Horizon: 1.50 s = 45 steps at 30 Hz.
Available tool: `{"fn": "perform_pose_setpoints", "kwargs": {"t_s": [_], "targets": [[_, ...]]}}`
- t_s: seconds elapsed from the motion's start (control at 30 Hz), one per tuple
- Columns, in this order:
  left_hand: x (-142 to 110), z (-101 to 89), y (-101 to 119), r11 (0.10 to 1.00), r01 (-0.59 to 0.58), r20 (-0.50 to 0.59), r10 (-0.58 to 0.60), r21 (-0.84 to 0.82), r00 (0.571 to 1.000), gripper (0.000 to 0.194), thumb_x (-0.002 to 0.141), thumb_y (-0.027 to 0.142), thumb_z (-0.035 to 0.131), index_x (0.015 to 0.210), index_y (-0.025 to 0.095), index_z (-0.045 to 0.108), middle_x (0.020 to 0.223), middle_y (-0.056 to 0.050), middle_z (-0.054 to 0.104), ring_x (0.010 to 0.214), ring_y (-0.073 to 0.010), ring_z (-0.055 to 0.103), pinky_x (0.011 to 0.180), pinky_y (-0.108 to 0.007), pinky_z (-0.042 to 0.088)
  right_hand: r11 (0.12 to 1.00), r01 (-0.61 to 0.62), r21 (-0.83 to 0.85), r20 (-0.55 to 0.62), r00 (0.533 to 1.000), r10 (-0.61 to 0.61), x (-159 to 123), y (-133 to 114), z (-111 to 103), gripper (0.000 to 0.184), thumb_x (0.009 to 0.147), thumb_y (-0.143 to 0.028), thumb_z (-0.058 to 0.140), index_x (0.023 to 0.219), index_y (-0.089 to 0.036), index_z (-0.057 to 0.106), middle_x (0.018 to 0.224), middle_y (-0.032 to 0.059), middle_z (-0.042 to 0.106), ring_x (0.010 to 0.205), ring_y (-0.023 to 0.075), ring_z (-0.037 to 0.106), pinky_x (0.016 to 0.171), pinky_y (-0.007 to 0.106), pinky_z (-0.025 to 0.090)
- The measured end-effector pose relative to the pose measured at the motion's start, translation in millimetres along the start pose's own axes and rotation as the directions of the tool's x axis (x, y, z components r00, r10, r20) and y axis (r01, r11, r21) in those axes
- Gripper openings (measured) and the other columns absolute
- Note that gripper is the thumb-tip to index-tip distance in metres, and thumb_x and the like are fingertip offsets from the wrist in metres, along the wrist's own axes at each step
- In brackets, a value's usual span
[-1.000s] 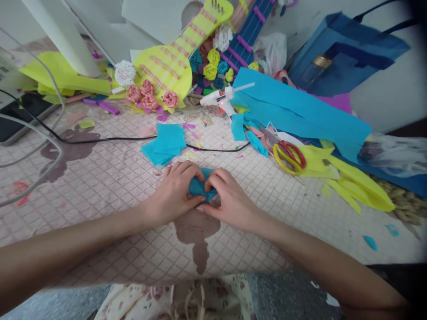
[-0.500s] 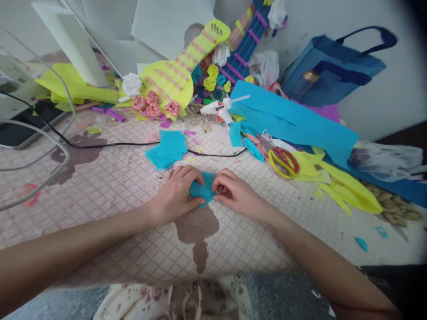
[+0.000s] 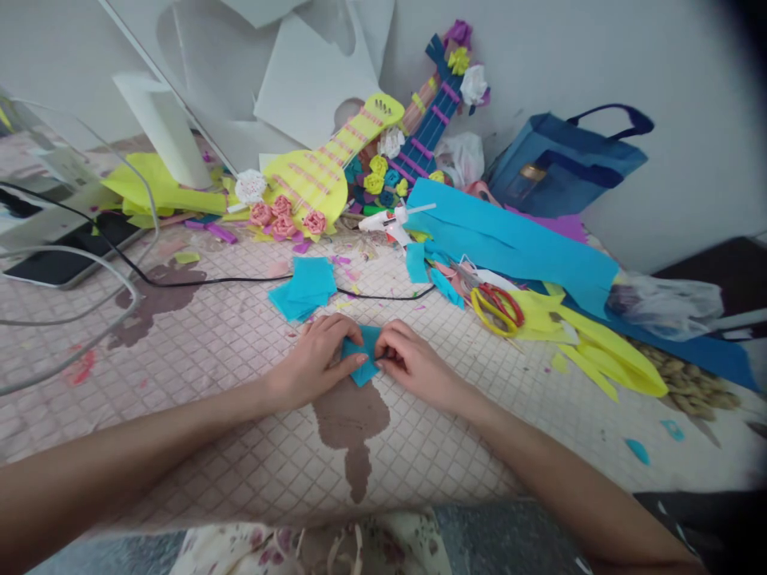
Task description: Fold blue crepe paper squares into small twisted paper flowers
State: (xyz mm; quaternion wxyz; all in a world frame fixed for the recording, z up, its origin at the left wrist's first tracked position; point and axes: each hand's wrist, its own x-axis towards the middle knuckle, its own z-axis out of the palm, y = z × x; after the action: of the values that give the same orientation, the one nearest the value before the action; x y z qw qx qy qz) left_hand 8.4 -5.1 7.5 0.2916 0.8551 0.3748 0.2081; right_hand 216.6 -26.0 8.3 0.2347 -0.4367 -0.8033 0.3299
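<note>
Right hand (image 3: 413,363) has drawn off to the right since the earliest frame, where its thumb met the left thumb over the work; it is now at the right edge of the blue paper (image 3: 367,373). Left hand (image 3: 320,355) holds its place at the left edge. Head view has tilted, so the whole scene sits lower.

Blue paper lies between the two hands, toward the near side of the table (image 3: 449,447), just beyond a dark stain (image 3: 353,423). It is to the right of the left hand and to the left of the right hand, touching both; neither is clearly nearer. Its longer visible direction runs near to far, though fingers cover part of the outline.

Left hand is partly closed, thumb laid across the paper, fingers along its far left side. Right hand is curled, thumb and fingertips brought together; it appears to pinch the right edge, the exact contact being hidden.

Farther out, a stack of blue squares (image 3: 305,287) lies far and left of the hands, over a black cord (image 3: 240,280). Scissors (image 3: 497,310) rest to the right. Beyond are a glue gun (image 3: 389,224), a long blue sheet (image 3: 509,235) and a yellow guitar (image 3: 308,184).
</note>
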Motion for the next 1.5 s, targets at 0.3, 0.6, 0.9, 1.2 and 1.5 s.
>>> {"fn": "perform_pose_setpoints", "kwargs": {"t_s": [0.3, 0.6, 0.9, 1.2, 1.5], "targets": [[-2.7, 10.1, -7.5, 0.995, 0.004, -0.054, 0.002, 0.103, 0.999, 0.024, 0.078, 0.028, 0.066, 0.095, 0.020, 0.051, 0.108, -0.006, 0.057, 0.101, -0.0263, 0.050, 0.088, -0.045, 0.037, 0.999, -0.034, 0.010, 0.000, 0.999, 0.034, 0.7, 1.9, 4.9, 0.010, 0.084, -0.017, 0.058, 0.086, -0.019, 0.049, 0.093, 0.0010, 0.044, 0.078, 0.0117, 0.050, 0.071, 0.026, 0.043], [0.1, 4.9, -17.7, 0.997, -0.065, -0.041, 0.066, 0.033, 0.997, 0.012, 0.085, 0.018, 0.053, 0.097, 0.018, 0.054, 0.105, -0.007, 0.058, 0.102, -0.0244, 0.050, 0.093, -0.043, 0.037, 1.000, -0.015, 0.026, -0.001, 1.000, 0.015, 1.7, 1.4, 3.5, 0.016, 0.080, -0.007, 0.058, 0.085, -0.020, 0.050, 0.092, 0.0007, 0.046, 0.077, 0.0112, 0.049, 0.070, 0.025, 0.042], [-1.0, -1.6, -19.8, 0.991, -0.103, -0.075, 0.096, -0.091, 0.993, 0.024, 0.084, 0.032, 0.061, 0.103, 0.019, 0.055, 0.112, -0.008, 0.056, 0.108, -0.0247, 0.050, 0.095, -0.041, 0.041, 0.996, -0.093, 0.012, -0.227, 0.969, 0.093, 13.5, 19.0, -1.2, 0.012, 0.086, -0.022, 0.054, 0.096, -0.019, 0.048, 0.092, 0.0028, 0.051, 0.068, 0.0111, 0.050, 0.062, 0.026, 0.043], [2.1, -5.8, -24.7, 0.990, -0.063, -0.058, 0.056, -0.126, 0.997, 0.028, 0.083, 0.026, 0.060, 0.109, 0.019, 0.052, 0.110, -0.007, 0.059, 0.107, -0.0235, 0.055, 0.091, -0.039, 0.045, 0.972, -0.098, -0.215, -0.088, 0.993, 0.080, 36.8, 19.8, -1.9, 0.012, 0.078, -0.018, 0.061, 0.083, -0.019, 0.051, 0.091, 0.0018, 0.049, 0.078, 0.0133, 0.051, 0.068, 0.028, 0.041], [4.3, -2.8, -24.9, 0.935, 0.044, -0.162, -0.107, -0.351, 0.981, 0.050, 0.082, 0.041, 0.062, 0.123, 0.020, 0.044, 0.122, -0.011, 0.056, 0.108, -0.0244, 0.056, 0.091, -0.039, 0.047, 0.825, -0.172, 0.539, -0.084, 0.963, 0.256, 34.2, 17.6, -8.9, 0.025, 0.077, -0.038, 0.064, 0.075, -0.020, 0.045, 0.061, -0.0068, 0.045, 0.049, 0.0075, 0.040, 0.046, 0.021, 0.030]]}}
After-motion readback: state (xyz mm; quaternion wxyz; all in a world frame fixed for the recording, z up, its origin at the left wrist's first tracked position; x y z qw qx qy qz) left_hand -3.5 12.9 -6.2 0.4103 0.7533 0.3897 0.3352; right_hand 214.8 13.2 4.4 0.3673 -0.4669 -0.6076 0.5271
